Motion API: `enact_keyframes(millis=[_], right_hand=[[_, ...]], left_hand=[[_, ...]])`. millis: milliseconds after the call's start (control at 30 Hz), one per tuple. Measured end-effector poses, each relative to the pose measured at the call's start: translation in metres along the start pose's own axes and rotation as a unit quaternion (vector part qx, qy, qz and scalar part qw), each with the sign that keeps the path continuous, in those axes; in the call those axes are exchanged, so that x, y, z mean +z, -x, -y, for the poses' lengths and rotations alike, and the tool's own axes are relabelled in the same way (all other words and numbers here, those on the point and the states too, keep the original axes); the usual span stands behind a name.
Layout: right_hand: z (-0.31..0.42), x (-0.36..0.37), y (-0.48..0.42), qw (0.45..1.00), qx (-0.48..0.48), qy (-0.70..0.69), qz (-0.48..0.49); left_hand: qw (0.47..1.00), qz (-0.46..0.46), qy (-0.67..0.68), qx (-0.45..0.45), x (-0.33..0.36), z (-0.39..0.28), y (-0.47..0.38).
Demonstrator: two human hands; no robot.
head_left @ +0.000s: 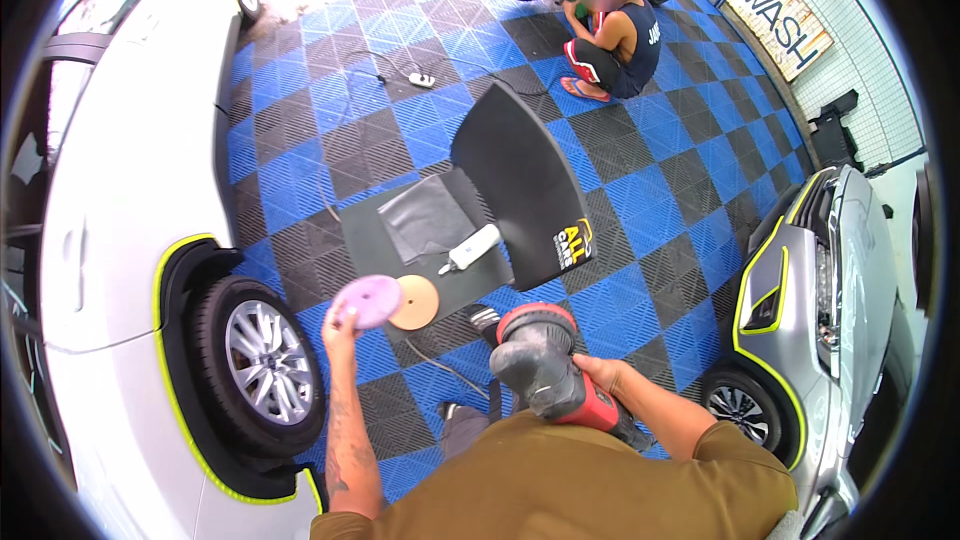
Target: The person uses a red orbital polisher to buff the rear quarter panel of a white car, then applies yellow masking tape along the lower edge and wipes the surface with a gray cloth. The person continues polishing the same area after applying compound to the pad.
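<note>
Between the fingers and thumb of my left hand (pixel 345 322) is a round purple foam polishing pad (pixel 373 298) with a small hole at its centre. An orange foam pad (pixel 415 302) appears just beyond it, over the edge of a dark mat (pixel 367 232). My right hand (pixel 600 373) grips a red and black dual-action polisher (pixel 551 375) near my chest. Its red backing plate (pixel 537 319) faces away from me and bears no pad. A white squeeze bottle (pixel 474 246) lies on the mat beside a grey cloth (pixel 426 216).
A white car (pixel 135 187) with yellow-green masking tape stands at left, a silver car (pixel 780 315) at right. A black curved panel (pixel 521 187) rises beside the mat. Cables and a power strip (pixel 421 80) lie on the tiled floor. Another person (pixel 619 37) crouches with a polisher ahead.
</note>
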State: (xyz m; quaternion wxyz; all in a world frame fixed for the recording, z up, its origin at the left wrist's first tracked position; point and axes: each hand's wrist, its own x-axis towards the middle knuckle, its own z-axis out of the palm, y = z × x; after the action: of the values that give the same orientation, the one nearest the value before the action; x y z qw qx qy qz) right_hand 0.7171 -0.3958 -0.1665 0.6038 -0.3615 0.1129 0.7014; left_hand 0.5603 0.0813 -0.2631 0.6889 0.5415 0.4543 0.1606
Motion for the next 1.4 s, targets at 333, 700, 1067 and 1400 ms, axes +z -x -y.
enact_keyframes(millis=[333,700,1067,1400], right_hand=[[-0.048,0.088,0.026,0.936,-0.006,-0.013,0.351],[-0.127,0.175,0.018,0.889,0.004,0.287,0.356],[-0.119,0.272,0.05,0.825,0.056,0.41,0.383],[-0.118,0.279,0.043,0.834,0.129,0.386,0.371]], left_hand=[[0.919,-0.137,-0.36,0.083,-0.099,-0.015,0.268],[0.892,0.248,0.376,0.032,-0.097,-0.092,0.392],[0.879,0.175,0.441,-0.05,-0.076,-0.113,0.439],[0.9,0.159,0.406,0.004,-0.083,-0.115,0.442]])
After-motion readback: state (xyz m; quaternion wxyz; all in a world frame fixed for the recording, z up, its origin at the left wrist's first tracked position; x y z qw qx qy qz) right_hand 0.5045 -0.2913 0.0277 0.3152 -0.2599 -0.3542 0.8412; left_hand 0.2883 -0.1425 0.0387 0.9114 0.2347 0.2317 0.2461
